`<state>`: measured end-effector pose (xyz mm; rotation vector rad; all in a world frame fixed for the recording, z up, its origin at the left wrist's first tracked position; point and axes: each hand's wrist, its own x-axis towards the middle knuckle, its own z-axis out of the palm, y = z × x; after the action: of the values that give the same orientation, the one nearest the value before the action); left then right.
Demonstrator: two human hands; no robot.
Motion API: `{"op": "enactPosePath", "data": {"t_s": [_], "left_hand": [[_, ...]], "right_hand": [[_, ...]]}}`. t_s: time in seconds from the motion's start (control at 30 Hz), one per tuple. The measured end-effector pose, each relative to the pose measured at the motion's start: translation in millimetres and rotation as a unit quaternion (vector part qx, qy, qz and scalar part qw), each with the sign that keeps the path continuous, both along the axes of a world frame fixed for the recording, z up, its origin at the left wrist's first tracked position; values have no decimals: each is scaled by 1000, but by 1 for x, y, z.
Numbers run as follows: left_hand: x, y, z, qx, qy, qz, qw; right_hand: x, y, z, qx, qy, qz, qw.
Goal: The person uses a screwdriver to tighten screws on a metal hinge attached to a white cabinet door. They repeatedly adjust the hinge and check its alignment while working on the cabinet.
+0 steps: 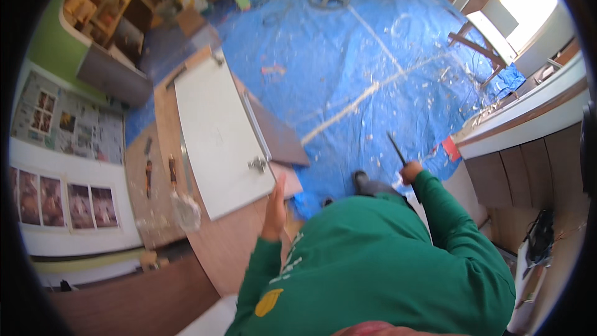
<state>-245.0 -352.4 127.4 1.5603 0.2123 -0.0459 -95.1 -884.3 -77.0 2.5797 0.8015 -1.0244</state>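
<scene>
Head view: left hand (274, 210), fingers straight and free, is beside the near right corner of the panel (219, 127); right hand (410, 173), clenched round a rod (395, 146), is right of the panel, where the sheet (320, 81) spreads wide

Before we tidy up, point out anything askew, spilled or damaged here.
Loose scraps litter the blue sheet, making the floor look messy. A brown panel juts out beside the white panel, looking askew because their edges don't line up.

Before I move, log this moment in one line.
left hand: open, beside white board | right hand: gripping dark stick | white board: on brown wood | blue tarp: spread ahead
</scene>
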Motion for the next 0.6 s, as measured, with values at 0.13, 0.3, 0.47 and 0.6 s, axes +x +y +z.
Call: {"op": "enactPosePath", "data": {"t_s": [0.13,0.3,0.47,0.6], "left_hand": [[62,16,-38,-19,92,59,994],[134,-51,-69,123,135,-1,983],[115,-68,-145,324,65,17,944],[65,-58,-254,299,225,-19,927]], "right_hand": [[24,145,127,314,62,-497,806],[50,176,112,351,8,-358,865],[30,190,100,424,-32,-265,865],[28,154,5,80,115,-69,988]]}}
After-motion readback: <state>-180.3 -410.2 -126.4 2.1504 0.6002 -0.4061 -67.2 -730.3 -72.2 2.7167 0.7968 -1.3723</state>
